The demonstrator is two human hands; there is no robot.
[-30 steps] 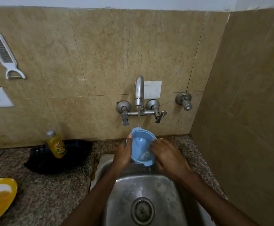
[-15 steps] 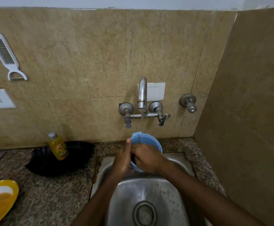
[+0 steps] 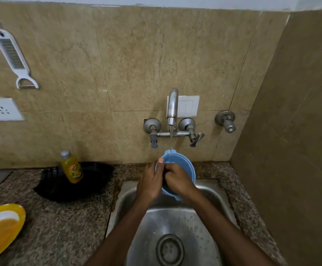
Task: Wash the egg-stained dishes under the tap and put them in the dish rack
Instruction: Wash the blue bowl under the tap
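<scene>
Sink basin, steel, wet with droplets, drain nearest the viewer; both forearms reach across it toward the back rim. Yellow plate at the near left edge of the granite counter, part out of frame, not yet washed by the look of it. Blue bowl is held over the back edge of the sink, tipped so its mouth faces the viewer, directly under the stream. Looks like thin plastic: light, stiff enough, not fragile, but slick when wet, so best taken by the rim with a thumb hooked over, as now, not by the smooth wall. Left hand is wrapped round the bowl's left rim, thumb up along the edge, fingers behind and hidden; closed firmly on it. Right hand is curled loosely inside the bowl, fingers bent against the inner wall, apparently rubbing; whether it holds a scrubber, cannot tell. Judged step: rinsing and rubbing out the inside. Behind, on the counter's back left, a yellow soap bottle stands before a black rack, near the wall. Tap on the tiled wall runs a thin stream onto the bowl's far rim.
</scene>
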